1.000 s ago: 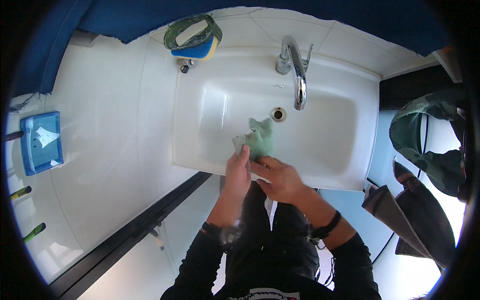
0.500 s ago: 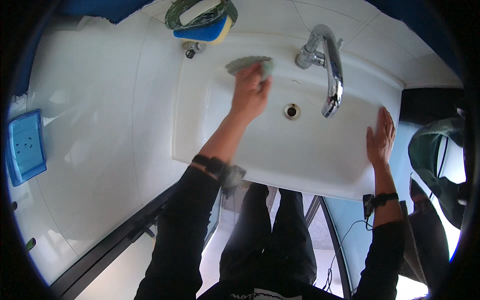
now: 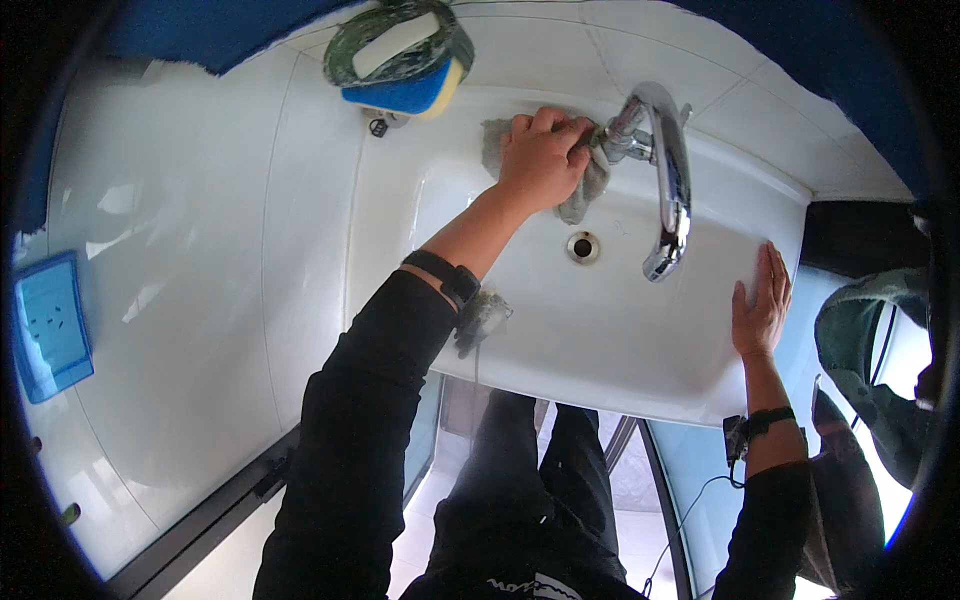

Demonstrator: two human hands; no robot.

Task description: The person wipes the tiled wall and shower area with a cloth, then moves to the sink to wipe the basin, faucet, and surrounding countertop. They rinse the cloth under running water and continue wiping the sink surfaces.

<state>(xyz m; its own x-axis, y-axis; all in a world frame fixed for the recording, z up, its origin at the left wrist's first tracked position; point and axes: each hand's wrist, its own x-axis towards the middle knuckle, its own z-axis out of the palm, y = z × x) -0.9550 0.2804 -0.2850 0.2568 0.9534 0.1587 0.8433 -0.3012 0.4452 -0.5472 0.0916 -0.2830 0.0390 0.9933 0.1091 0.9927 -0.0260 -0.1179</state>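
My left hand (image 3: 546,160) is closed over a grey-green cloth (image 3: 590,188) and presses it on the back ledge of a white sink (image 3: 520,340). Part of the cloth shows left of the fingers, and a fold hangs toward the drain (image 3: 583,247). Just right of these fingers is the base of a chrome faucet (image 3: 668,180). My right hand (image 3: 761,305) lies with fingers stretched out along the sink's right rim, holding nothing. A grey, fuzzy-looking bundle (image 3: 484,318) sits by the front rim near my left wrist; its kind is unclear.
At the back left are a dark green oval holder (image 3: 340,62) with a white bar, and a blue-and-yellow sponge (image 3: 410,92). A blue plastic tray (image 3: 55,320) is on the tiled wall at left. Dark green fabric (image 3: 850,340) hangs at right, and a thin cable (image 3: 690,490) trails below my right wrist.
My left hand has moved right with the cloth, from the back left ledge to the faucet base. My right hand stays on the right rim. The whole view has shifted slightly.
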